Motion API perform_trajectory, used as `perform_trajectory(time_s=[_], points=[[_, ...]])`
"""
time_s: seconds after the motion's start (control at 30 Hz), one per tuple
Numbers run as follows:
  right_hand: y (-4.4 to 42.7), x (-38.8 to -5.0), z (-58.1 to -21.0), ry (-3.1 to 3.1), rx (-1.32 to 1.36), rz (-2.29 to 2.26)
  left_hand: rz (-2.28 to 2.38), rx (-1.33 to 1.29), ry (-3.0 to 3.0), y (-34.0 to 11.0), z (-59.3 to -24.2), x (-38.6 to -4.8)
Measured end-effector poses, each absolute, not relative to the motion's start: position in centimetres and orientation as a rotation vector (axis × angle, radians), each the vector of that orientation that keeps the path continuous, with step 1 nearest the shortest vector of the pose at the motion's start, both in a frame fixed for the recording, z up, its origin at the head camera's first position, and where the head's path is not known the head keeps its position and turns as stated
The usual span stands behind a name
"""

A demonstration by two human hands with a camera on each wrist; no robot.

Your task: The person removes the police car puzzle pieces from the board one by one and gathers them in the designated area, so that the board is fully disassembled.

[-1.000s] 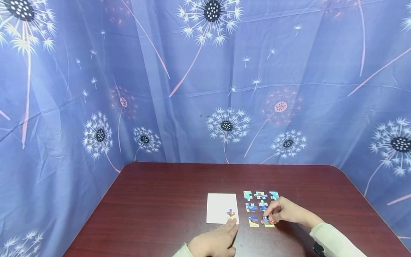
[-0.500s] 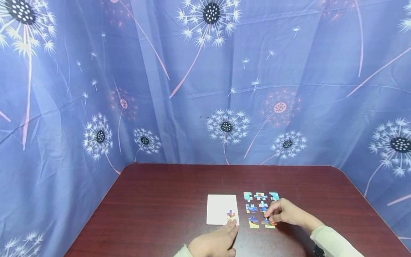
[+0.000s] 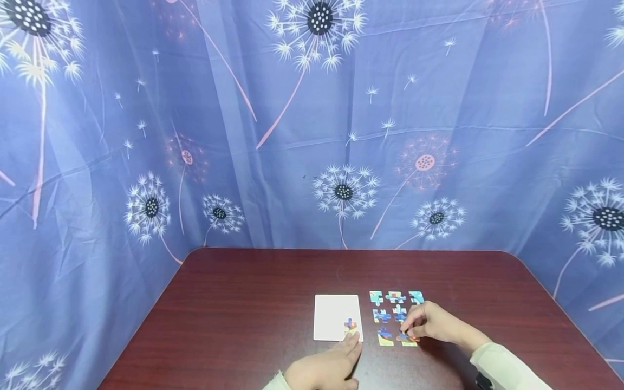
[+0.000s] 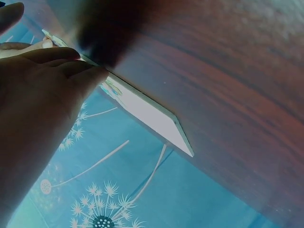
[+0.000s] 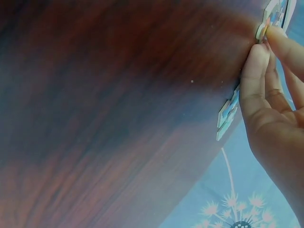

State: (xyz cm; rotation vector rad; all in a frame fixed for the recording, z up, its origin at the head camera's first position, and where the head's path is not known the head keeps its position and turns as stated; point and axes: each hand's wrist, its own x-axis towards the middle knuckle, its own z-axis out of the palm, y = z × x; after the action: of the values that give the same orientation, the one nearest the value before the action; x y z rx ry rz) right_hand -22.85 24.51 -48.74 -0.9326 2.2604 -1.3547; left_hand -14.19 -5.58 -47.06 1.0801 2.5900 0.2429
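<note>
A white square board [image 3: 333, 311] lies on the table, with one colourful jigsaw puzzle piece [image 3: 350, 325] at its near right corner. My left hand [image 3: 324, 367] rests its extended fingers on that corner, touching the board's near edge. To the right lie several other puzzle pieces [image 3: 382, 315] in rows. My right hand [image 3: 431, 323] pinches the nearest right puzzle piece [image 3: 407, 340] between thumb and fingers, low at the table. In the right wrist view the thumb and fingertips meet at the edge of a puzzle piece [image 5: 261, 32]. Fingers partly cover it.
The dark red-brown wooden table [image 3: 234, 303] has rounded far corners. A blue curtain [image 3: 292, 189] with dandelion prints hangs behind it and along both sides. Further puzzle pieces [image 3: 395, 297] lie at the back of the rows, close to the right hand.
Both hands stay almost in place. The board and the puzzle pieces show no clear movement; the view shifts very slightly.
</note>
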Motion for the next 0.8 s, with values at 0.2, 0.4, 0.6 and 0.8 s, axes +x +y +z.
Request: perform_trajectory(time_s=[0.2,0.4,0.6,0.8], points=[[24.4,-22.8,-48.2,2.326,-0.918,-1.320,0.208,1.126,2.614,-5.6,-47.0,-14.3],[23.9,-22.6,-47.9,2.370,-0.856,-1.319,0.262,1.136,2.618,-6.1,-46.8,-14.3],[23.0,-22.7,-48.2,2.381,-0.952,-1.361,0.330,1.126,2.655,-7.2,-47.2,-14.9],[21.2,-22.8,-48.0,2.349,-0.908,-1.397,0.387,1.102,2.741,-8.7,-47.3,-15.9]])
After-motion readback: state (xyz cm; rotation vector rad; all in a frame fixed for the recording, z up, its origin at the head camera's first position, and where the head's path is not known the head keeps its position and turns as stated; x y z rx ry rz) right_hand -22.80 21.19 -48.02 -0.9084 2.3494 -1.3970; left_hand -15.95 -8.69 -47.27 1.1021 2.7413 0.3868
